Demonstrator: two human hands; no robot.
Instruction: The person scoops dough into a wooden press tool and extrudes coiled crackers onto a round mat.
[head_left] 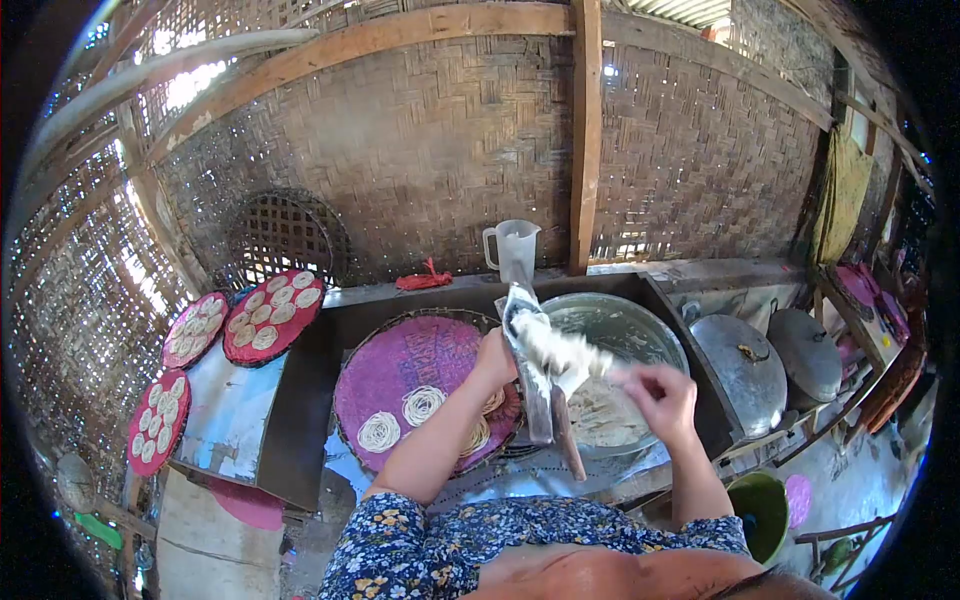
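Note:
My left hand (497, 357) is closed around the side of a wooden hand press (538, 405), which stands tilted over the gap between a round tray and a basin. White dough (550, 343) lies in and over the press's upper end, smeared by motion toward the right. At the end of that streak my right hand (662, 397) is pinched, its grip too blurred to make out. Below the left hand, the round tray (400, 355) with a purple sheet carries several coils of pale strands (379, 431). The wide metal basin (672, 345) has whitish residue inside.
A clear plastic jug (515, 250) and a red plastic bag (424, 277) stand behind. Several pink trays of coils, one a red tray (240, 345), lean at left. Lidded metal pots (740, 370) stand right. A green bucket (757, 515) is lower right. A woven wall (440, 150) closes the back.

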